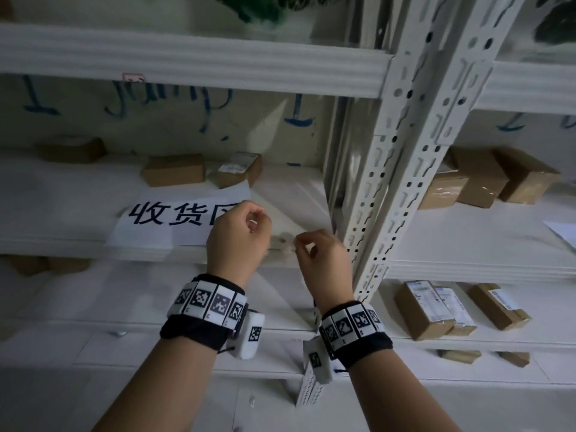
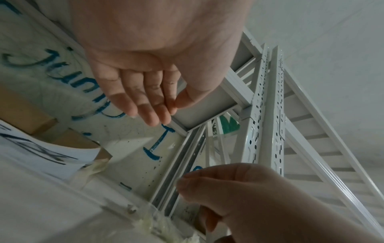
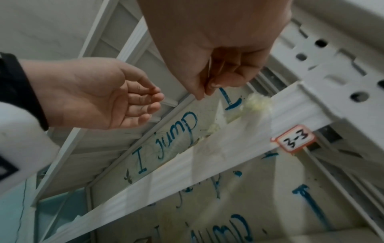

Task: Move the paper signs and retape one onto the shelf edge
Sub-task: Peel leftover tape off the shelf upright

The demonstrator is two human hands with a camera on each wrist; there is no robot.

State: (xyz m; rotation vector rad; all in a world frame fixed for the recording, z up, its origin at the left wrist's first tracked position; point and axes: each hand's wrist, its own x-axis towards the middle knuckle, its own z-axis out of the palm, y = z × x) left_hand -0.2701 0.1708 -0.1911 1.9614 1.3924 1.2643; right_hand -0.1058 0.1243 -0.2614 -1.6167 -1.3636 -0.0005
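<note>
A white paper sign (image 1: 174,213) (image 2: 31,148) with dark printed characters lies flat on the shelf, its front hanging over the shelf edge (image 1: 124,249) (image 3: 207,156). Crumpled yellowish tape residue (image 1: 282,241) (image 3: 257,103) (image 2: 93,169) clings to that edge right of the sign. My left hand (image 1: 254,221) (image 2: 174,106) (image 3: 153,98) hovers over the sign's right end, fingers relaxed, thumb near the index tip, nothing seen in it. My right hand (image 1: 300,244) (image 3: 204,92) (image 2: 182,179) is just right of the residue, thumb and index pinching a thin, clear tape strip.
Perforated white uprights (image 1: 405,151) stand just right of my right hand. Small cardboard boxes (image 1: 174,169) sit behind the sign, more boxes (image 1: 486,179) in the right bay and on lower shelves. A "3-3" label (image 3: 294,139) is on the shelf edge. Another paper (image 1: 561,232) lies far right.
</note>
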